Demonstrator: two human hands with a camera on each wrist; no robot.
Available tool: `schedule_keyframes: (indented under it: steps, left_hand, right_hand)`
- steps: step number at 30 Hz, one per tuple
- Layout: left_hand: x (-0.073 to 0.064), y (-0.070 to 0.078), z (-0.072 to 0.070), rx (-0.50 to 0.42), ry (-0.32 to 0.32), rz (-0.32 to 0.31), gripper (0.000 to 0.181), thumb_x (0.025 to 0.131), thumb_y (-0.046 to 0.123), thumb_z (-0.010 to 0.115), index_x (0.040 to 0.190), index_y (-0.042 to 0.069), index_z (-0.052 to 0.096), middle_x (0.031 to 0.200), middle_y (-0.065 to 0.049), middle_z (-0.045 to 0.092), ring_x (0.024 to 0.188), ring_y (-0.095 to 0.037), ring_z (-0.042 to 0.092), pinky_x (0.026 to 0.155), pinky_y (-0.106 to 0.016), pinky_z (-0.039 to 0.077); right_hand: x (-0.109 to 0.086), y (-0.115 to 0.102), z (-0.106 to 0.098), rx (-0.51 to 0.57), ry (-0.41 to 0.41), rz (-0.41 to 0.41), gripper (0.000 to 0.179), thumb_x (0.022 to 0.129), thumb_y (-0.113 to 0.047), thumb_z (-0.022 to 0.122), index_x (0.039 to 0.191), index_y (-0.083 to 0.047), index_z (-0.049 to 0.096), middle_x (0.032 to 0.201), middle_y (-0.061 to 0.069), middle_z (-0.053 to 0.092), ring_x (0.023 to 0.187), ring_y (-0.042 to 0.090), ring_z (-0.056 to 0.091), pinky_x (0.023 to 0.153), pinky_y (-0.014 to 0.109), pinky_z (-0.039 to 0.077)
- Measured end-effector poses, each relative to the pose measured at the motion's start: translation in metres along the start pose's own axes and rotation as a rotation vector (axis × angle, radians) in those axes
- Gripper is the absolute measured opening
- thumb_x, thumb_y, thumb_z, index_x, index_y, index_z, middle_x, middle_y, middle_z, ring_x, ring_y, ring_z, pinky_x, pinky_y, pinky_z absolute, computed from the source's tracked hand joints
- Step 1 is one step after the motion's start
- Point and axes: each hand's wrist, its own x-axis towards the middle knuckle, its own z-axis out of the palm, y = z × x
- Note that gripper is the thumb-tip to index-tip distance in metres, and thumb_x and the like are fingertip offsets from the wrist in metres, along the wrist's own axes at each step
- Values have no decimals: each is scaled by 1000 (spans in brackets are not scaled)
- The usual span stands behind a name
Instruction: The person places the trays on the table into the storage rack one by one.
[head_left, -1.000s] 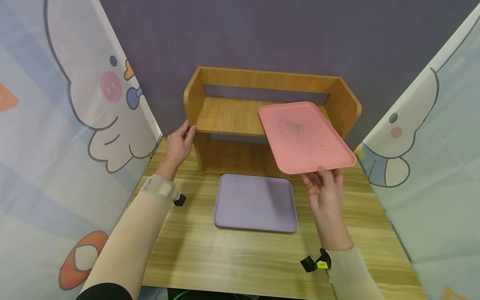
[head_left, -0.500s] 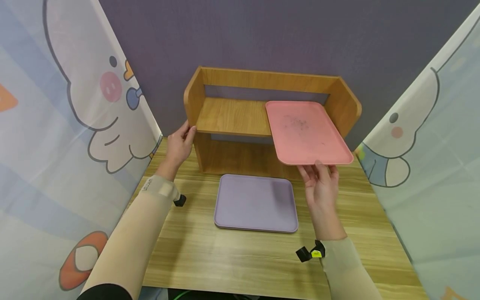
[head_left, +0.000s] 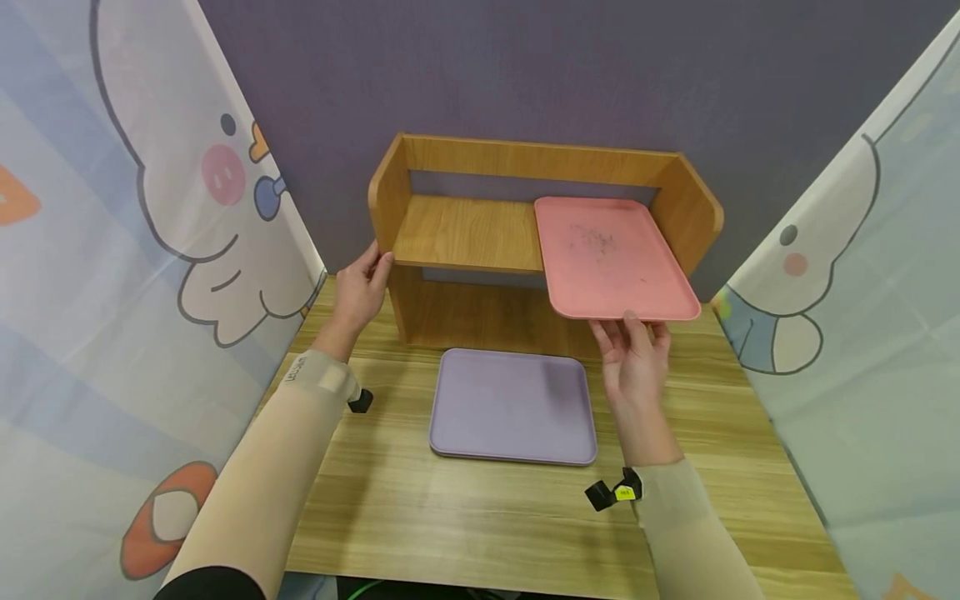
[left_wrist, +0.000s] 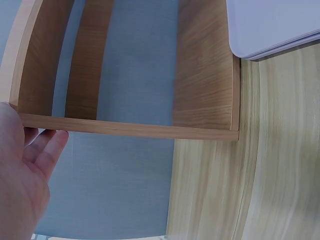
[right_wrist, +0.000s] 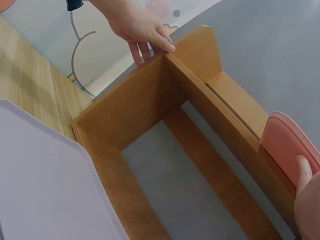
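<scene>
A pink rectangular tray [head_left: 617,262] with dark smudges lies over the right part of the upper board of a small wooden shelf [head_left: 465,233], its near end sticking out past the front edge. My right hand [head_left: 636,375] holds that near end, thumb on top and fingers underneath. In the right wrist view the thumb presses on the pink tray [right_wrist: 286,150], seen nearly edge-on. At the shelf's left side my left hand [head_left: 360,292] grips the side panel [left_wrist: 130,129], its fingers along the outer face. Part of that hand is cut off in the left wrist view.
Stacked lavender trays [head_left: 513,408] lie on the wood-grain table [head_left: 450,525] in front of the shelf. A dark grey wall [head_left: 525,67] stands behind it. Cartoon-printed panels [head_left: 862,333] close in both sides.
My right hand has pushed the pink tray back and slightly left, deeper over the upper board, and the tray has straightened. My left hand has stayed at the side panel.
</scene>
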Motion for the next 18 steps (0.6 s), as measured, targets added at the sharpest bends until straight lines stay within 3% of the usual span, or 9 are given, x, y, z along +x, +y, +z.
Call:
schedule_keyframes:
  steps: [18]
  left_hand:
    - [0,1,0,-9,-1,-5,39,106,39,54,141,24,62,119,-14,74,97,-28,74,78,-44,63]
  right_hand:
    - [4,6,5,53,11,-10,50,94,5,68,130,-17,41,131,11,53,100,33,71,88,45,61]
